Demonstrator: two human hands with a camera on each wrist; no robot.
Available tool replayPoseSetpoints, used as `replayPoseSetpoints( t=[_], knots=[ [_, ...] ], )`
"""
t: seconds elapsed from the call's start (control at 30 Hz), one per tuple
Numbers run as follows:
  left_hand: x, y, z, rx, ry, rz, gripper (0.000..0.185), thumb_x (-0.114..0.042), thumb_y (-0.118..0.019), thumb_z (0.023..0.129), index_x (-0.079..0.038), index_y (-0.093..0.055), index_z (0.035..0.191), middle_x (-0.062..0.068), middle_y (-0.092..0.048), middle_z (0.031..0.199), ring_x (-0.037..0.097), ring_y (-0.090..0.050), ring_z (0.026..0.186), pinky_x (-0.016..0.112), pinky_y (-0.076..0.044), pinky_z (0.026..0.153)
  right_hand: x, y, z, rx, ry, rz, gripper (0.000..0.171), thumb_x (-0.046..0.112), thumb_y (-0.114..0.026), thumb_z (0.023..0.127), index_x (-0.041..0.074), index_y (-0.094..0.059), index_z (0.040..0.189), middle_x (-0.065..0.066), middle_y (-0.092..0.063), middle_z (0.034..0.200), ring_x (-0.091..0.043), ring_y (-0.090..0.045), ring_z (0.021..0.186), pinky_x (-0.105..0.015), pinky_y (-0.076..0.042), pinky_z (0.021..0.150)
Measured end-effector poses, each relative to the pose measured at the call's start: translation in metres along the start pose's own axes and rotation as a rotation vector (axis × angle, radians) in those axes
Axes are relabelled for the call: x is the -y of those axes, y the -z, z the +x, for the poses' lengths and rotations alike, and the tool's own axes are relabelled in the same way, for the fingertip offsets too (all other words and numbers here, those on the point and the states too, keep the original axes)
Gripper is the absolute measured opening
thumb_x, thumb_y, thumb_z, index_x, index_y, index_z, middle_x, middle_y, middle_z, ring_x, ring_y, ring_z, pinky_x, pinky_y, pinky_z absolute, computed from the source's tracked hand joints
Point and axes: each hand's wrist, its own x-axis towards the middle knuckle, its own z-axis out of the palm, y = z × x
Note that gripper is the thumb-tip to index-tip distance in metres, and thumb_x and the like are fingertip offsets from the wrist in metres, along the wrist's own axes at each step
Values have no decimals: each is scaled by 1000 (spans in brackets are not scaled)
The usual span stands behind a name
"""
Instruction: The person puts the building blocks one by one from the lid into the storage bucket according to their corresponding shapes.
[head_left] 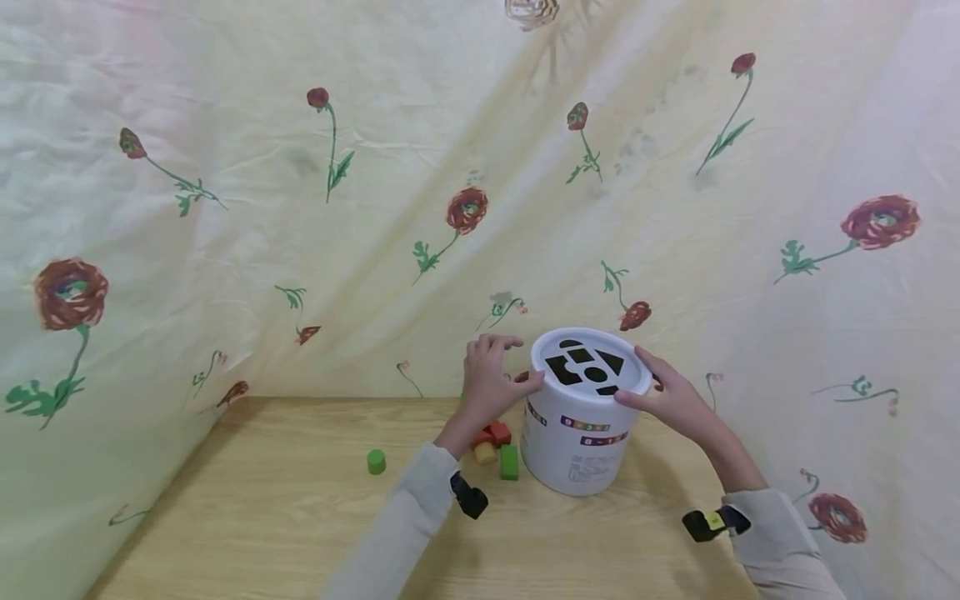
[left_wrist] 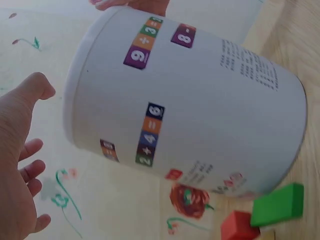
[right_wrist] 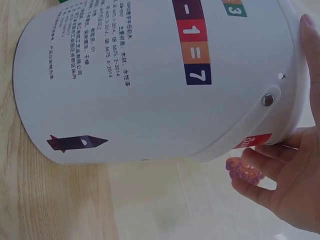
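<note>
Here a white tub [head_left: 576, 433] with a shape-cut lid [head_left: 592, 363] stands upright on the wooden table [head_left: 285, 517], near its back edge by the flowered cloth [head_left: 225, 192]. The left hand [head_left: 491, 383] touches the lid's rim with the thumb, its other fingers spread and loosely bent, holding nothing. The right hand [head_left: 671, 398] lies against the opposite side of the rim, thumb on the lid's edge; how far its fingers curl behind the tub cannot be told.

Handling: the tub looks stiff and smooth-walled, probably light, so it may slip under a one-sided grip. The projecting lid rim, taken from both sides, seems the surest hold.

Views: only the head camera shows the lid's dark cut-outs and a green cylinder [head_left: 376, 461] lying apart to the left. The left wrist view shows the coloured number strips [left_wrist: 148, 135] on the wall, with a green block [left_wrist: 277, 205] and a red block [left_wrist: 240, 226] near the tub's base. The right wrist view alone shows a small metal rivet [right_wrist: 268, 100] below the rim, printed text, and the right hand's fingers [right_wrist: 260, 175] relaxed beyond the rim.
</note>
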Motion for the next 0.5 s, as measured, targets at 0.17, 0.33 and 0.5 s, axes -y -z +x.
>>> replayPoseSetpoints(
  t=[0.17,0.33,0.5],
  knots=[
    [15,5,-4,8,-8,-16,56,-45,-79,83,-17,-63,129,4,-53,133,24,-42,123,46,-46,96,3,-3,2,-19,-11,-1,106,49,-73,91,5,-10,163,-29,-22,165,-55,-25,148,-75,-27,110],
    [33,9,-13,35,6,-1,52,-42,-80,83,-19,-63,127,5,-53,134,26,-42,125,50,-46,98,7,-7,4,-33,-26,8,110,53,-74,89,6,-9,164,-28,-20,166,-54,-20,150,-75,-23,112],
    [52,9,-23,72,-21,1,52,-39,-82,82,-18,-63,126,6,-53,130,25,-42,118,45,-45,94,10,-12,5,-51,-44,6,111,54,-74,89,6,-7,164,-28,-19,166,-53,-18,151,-75,-23,113]
  ],
)
